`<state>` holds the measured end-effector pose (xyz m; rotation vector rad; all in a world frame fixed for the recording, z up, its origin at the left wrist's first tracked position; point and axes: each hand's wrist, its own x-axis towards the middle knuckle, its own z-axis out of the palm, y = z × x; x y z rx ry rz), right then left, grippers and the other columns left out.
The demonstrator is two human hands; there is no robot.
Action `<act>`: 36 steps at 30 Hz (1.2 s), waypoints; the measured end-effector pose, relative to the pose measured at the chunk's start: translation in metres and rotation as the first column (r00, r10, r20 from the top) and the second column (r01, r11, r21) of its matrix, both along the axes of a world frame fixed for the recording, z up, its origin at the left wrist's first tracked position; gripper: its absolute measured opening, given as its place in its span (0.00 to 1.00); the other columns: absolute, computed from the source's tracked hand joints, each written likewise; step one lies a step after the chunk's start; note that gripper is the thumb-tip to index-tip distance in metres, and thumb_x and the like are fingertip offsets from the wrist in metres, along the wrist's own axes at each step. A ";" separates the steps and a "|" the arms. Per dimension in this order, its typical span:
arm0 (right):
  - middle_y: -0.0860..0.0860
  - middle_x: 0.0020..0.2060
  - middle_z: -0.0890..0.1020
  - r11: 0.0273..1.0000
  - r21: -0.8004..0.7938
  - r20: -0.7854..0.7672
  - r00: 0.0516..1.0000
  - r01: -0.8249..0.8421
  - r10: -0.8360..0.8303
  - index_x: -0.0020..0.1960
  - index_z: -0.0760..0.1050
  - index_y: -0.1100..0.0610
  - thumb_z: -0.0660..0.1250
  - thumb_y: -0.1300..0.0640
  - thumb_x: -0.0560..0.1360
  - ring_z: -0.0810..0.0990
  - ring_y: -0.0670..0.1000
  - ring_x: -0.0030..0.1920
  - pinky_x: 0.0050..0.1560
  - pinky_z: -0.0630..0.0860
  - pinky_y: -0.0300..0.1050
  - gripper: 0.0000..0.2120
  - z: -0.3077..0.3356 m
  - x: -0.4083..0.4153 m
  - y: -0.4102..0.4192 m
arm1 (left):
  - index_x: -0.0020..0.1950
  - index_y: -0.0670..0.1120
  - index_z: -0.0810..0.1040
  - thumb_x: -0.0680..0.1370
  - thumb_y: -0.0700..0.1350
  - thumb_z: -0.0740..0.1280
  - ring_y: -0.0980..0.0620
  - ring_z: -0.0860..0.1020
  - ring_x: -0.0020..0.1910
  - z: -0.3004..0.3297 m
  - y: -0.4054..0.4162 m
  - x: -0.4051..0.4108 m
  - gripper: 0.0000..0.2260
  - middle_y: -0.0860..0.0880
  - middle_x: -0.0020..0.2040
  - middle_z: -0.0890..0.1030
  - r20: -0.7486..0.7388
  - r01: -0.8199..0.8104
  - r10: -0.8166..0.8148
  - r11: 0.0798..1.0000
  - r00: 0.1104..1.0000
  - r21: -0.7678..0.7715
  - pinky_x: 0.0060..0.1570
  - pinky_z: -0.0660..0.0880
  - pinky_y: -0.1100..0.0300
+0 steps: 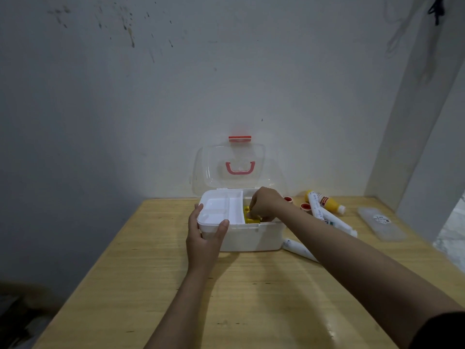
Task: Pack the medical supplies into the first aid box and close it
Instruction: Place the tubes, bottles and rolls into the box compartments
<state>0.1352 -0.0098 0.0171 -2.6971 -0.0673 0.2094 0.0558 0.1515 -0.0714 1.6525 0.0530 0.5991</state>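
Note:
A white first aid box [251,238] stands open on the wooden table, its clear lid [214,167] with a pink handle leaning back against the wall. A white divided tray [219,207] sits across the box's left half. My left hand [205,235] grips the box's front left corner and the tray edge. My right hand [264,204] reaches into the right half, fingers closed on a yellow packet [247,217] inside. To the right of the box lie two white tubes [327,217], a yellow bottle [327,201], two red-capped rolls [305,206] and another white tube [299,249].
A clear flat plastic case [382,222] lies near the table's right edge. The wall rises directly behind the box, and a second wall closes in on the right. The front part of the table [176,298] is bare wood.

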 end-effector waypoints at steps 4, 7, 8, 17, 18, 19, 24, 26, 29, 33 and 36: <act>0.57 0.51 0.83 0.985 0.168 -0.068 0.997 0.044 -0.033 0.55 0.81 0.61 0.74 0.60 0.70 0.83 0.54 0.46 0.50 0.82 0.47 0.15 -0.002 -0.003 -0.001 | 0.65 0.65 0.63 0.69 0.54 0.74 0.49 0.68 0.68 0.000 0.000 0.001 0.30 0.52 0.71 0.67 0.001 -0.009 0.009 1.000 1.000 0.006 0.59 0.76 0.46; 0.56 0.54 0.82 0.977 0.206 -0.136 0.990 0.059 -0.031 0.59 0.79 0.60 0.73 0.61 0.71 0.82 0.54 0.52 0.54 0.81 0.48 0.17 0.001 -0.005 -0.003 | 0.66 0.63 0.64 0.69 0.53 0.74 0.49 0.68 0.68 0.000 -0.001 0.001 0.30 0.52 0.71 0.67 0.002 -0.013 0.013 1.000 1.000 0.015 0.59 0.76 0.46; 0.57 0.55 0.82 0.984 0.176 -0.135 0.991 0.035 -0.011 0.59 0.79 0.61 0.72 0.60 0.72 0.82 0.55 0.53 0.55 0.80 0.49 0.16 0.001 -0.004 -0.004 | 0.66 0.63 0.64 0.69 0.53 0.74 0.49 0.68 0.68 0.001 -0.001 0.001 0.30 0.51 0.71 0.67 0.004 -0.013 0.013 1.000 1.000 0.013 0.59 0.75 0.46; 0.55 0.53 0.82 0.947 0.321 0.287 0.953 0.003 -0.100 0.57 0.79 0.60 0.68 0.61 0.73 0.81 0.53 0.51 0.52 0.77 0.43 0.13 0.018 -0.030 -0.025 | 0.67 0.60 0.66 0.69 0.53 0.74 0.50 0.69 0.67 0.002 0.001 -0.003 0.30 0.52 0.70 0.68 0.007 0.018 -0.018 1.000 1.000 -0.003 0.61 0.74 0.47; 0.55 0.49 0.83 0.922 0.388 0.389 0.908 -0.009 -0.155 0.55 0.80 0.59 0.68 0.60 0.73 0.81 0.52 0.48 0.52 0.78 0.44 0.11 0.020 -0.037 -0.035 | 0.67 0.59 0.66 0.70 0.51 0.74 0.50 0.69 0.67 0.003 0.001 -0.003 0.29 0.52 0.70 0.69 0.008 0.022 -0.022 1.000 1.000 -0.011 0.61 0.74 0.47; 0.54 0.45 0.84 0.898 0.439 0.461 0.860 -0.009 -0.217 0.52 0.81 0.58 0.68 0.60 0.73 0.81 0.51 0.44 0.51 0.79 0.46 0.09 0.020 -0.043 -0.048 | 0.68 0.58 0.66 0.70 0.50 0.74 0.51 0.70 0.67 0.003 0.001 -0.003 0.29 0.52 0.70 0.69 0.012 0.028 -0.028 0.999 1.000 -0.019 0.61 0.74 0.48; 0.53 0.40 0.84 0.878 0.457 0.481 0.790 0.144 -0.380 0.47 0.82 0.60 0.67 0.63 0.72 0.81 0.48 0.37 0.37 0.77 0.34 0.06 -0.003 -0.076 -0.123 | 0.69 0.56 0.66 0.71 0.49 0.73 0.51 0.70 0.65 0.005 0.002 -0.004 0.29 0.51 0.69 0.70 0.017 0.041 -0.040 0.998 0.999 -0.040 0.60 0.74 0.52; 0.55 0.43 0.84 0.870 0.418 0.482 0.749 0.259 -0.455 0.47 0.82 0.60 0.67 0.62 0.71 0.81 0.52 0.41 0.39 0.74 0.38 0.06 -0.021 -0.083 -0.153 | 0.69 0.56 0.66 0.71 0.49 0.73 0.51 0.71 0.65 0.004 0.002 -0.004 0.29 0.51 0.69 0.70 0.019 0.049 -0.048 0.997 0.999 -0.053 0.61 0.74 0.51; 0.59 0.51 0.81 0.808 0.374 0.467 0.660 0.456 -0.589 0.51 0.81 0.58 0.68 0.60 0.70 0.79 0.59 0.52 0.50 0.76 0.49 0.10 -0.047 -0.090 -0.193 | 0.68 0.56 0.66 0.72 0.49 0.73 0.51 0.71 0.65 0.003 0.002 -0.004 0.28 0.51 0.69 0.70 0.027 0.050 -0.049 0.997 0.998 -0.053 0.60 0.74 0.52; 0.61 0.59 0.74 0.710 0.238 0.405 0.597 0.662 -0.692 0.61 0.76 0.53 0.68 0.54 0.72 0.71 0.64 0.60 0.55 0.74 0.57 0.18 -0.070 -0.100 -0.222 | 0.69 0.54 0.65 0.73 0.48 0.70 0.51 0.70 0.64 0.003 0.000 -0.004 0.26 0.50 0.69 0.69 0.039 0.059 -0.057 0.997 0.998 -0.043 0.50 0.73 0.64; 0.60 0.62 0.72 0.693 0.219 0.350 0.607 0.687 -0.713 0.64 0.74 0.51 0.68 0.48 0.72 0.70 0.64 0.62 0.59 0.71 0.58 0.21 -0.083 -0.096 -0.232 | 0.68 0.55 0.65 0.74 0.49 0.69 0.51 0.70 0.65 0.001 0.002 -0.002 0.24 0.50 0.70 0.69 0.047 0.065 -0.063 0.997 0.997 -0.039 0.56 0.74 0.59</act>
